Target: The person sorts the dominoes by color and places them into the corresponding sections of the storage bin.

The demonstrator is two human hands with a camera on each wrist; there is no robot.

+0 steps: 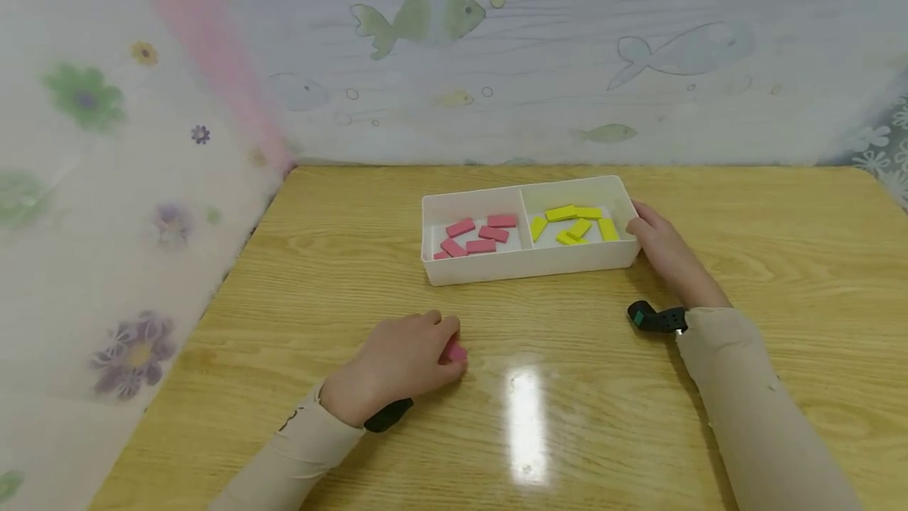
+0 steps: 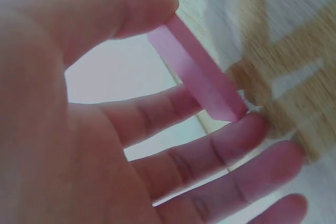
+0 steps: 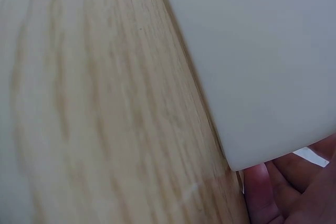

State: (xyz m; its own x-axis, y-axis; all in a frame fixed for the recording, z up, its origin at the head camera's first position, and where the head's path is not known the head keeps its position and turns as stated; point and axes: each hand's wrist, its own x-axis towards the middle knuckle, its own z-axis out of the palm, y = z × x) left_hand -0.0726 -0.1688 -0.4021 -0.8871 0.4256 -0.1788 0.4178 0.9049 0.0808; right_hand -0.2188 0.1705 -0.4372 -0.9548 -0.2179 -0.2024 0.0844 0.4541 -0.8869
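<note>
My left hand (image 1: 407, 361) rests low on the wooden table (image 1: 355, 259) and pinches a pink block (image 1: 455, 352). In the left wrist view the pink block (image 2: 197, 72) sits between thumb and fingers (image 2: 231, 145). A white two-part tray (image 1: 528, 262) stands ahead; its left part holds several pink blocks (image 1: 478, 236), its right part several yellow blocks (image 1: 576, 224). My right hand (image 1: 656, 239) rests against the tray's right end. The right wrist view shows the tray wall (image 3: 262, 66) with fingers (image 3: 273, 192) at its corner.
Patterned fabric with fish and flowers hangs behind and to the left of the table. A glare spot (image 1: 528, 424) lies on the wood near the front. Black wrist cameras (image 1: 656, 318) sit on both wrists.
</note>
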